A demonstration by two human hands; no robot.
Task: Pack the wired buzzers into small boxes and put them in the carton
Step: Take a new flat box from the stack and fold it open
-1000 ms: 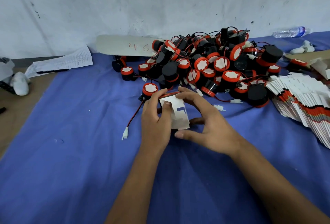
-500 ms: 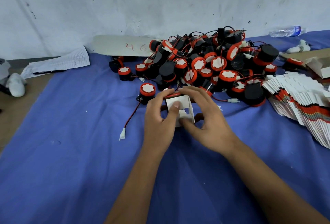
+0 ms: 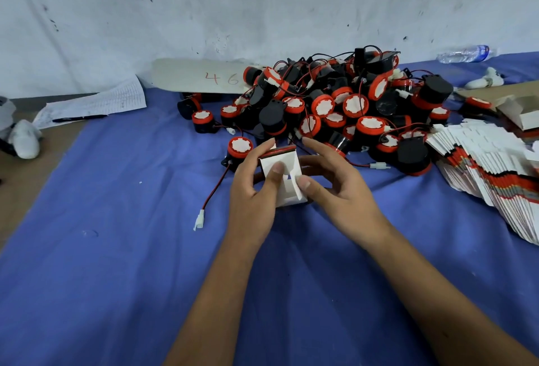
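A small white box (image 3: 287,187) with a red and black edge sits between both hands above the blue cloth. My left hand (image 3: 255,190) grips its left side, thumb pressed on the white flap. My right hand (image 3: 335,184) holds the right side, thumb on a flap edge and fingers curled behind. A big heap of black and red wired buzzers (image 3: 335,106) lies just beyond. One buzzer (image 3: 239,148) lies next to my left hand, its red-black wire trailing to a white plug (image 3: 200,219).
A fanned stack of flat unfolded boxes (image 3: 495,167) lies at the right. An open folded box (image 3: 522,111) and brown cardboard sit at the far right, a water bottle (image 3: 466,54) behind. A marked card (image 3: 201,75), paper with pen (image 3: 93,106) and white gloves (image 3: 24,139) lie left.
Both hands have kept working the small box; its flaps have been folded further and the left thumb now presses on the front flap. The view has shifted slightly.
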